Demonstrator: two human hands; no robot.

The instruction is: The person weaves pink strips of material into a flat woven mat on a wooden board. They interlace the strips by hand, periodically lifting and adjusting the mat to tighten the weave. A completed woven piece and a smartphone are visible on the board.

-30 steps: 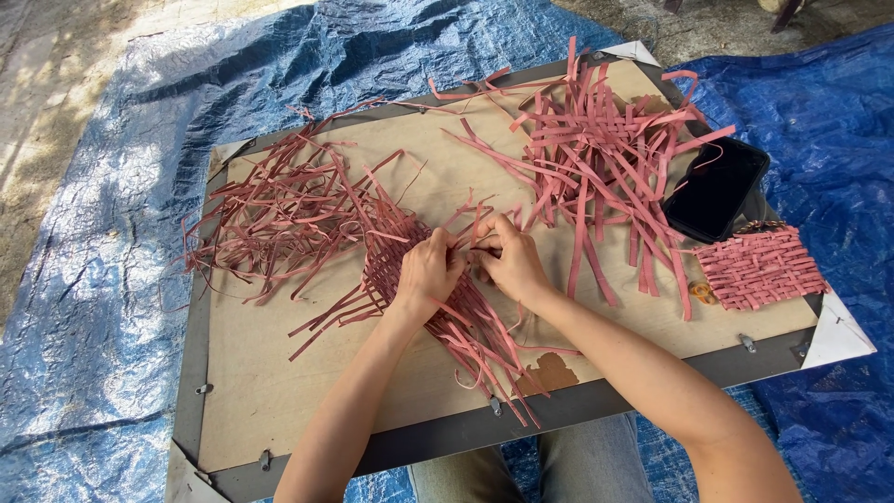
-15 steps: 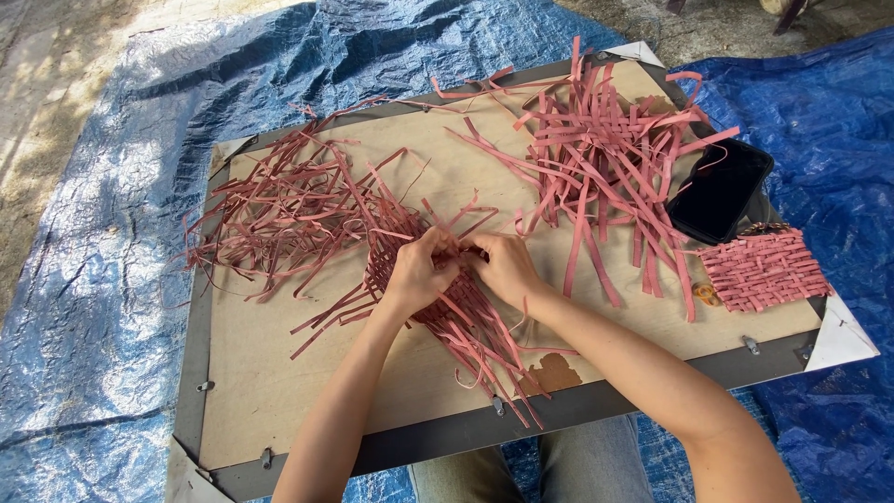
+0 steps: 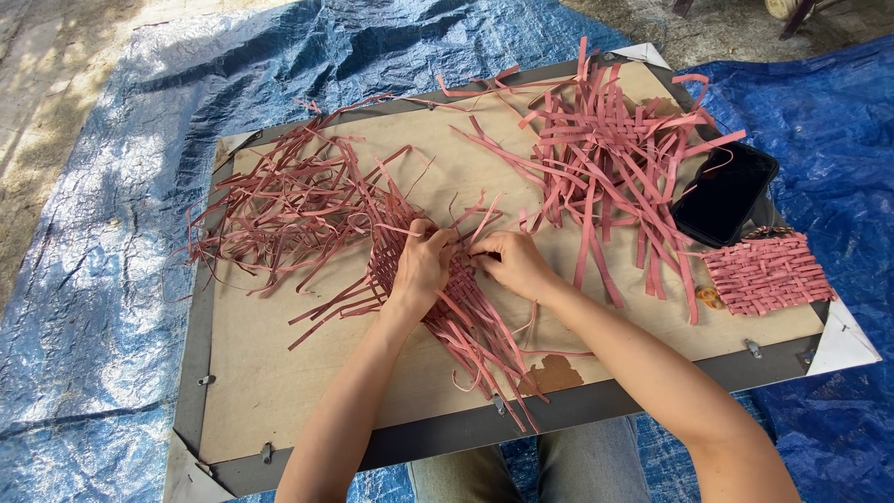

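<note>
A half-woven mat of pink strips (image 3: 396, 256) lies in the middle of a brown board (image 3: 279, 391), with loose strip ends fanning out toward me. My left hand (image 3: 421, 270) presses down on the woven part, fingers curled around a strip. Touching it on the right, my right hand (image 3: 507, 261) pinches a thin pink strip at the weave's edge. Both forearms reach in from the bottom of the view.
A loose heap of pink strips (image 3: 615, 158) lies at the board's back right, another tangle (image 3: 270, 205) at the left. A black phone (image 3: 724, 194) and a small finished woven pink piece (image 3: 768, 272) sit at the right edge. Blue tarpaulin (image 3: 93, 307) surrounds the board.
Both hands stay on the weave; the fingers have shifted slightly, working a strip at the mat's right edge. The view has barely moved.
</note>
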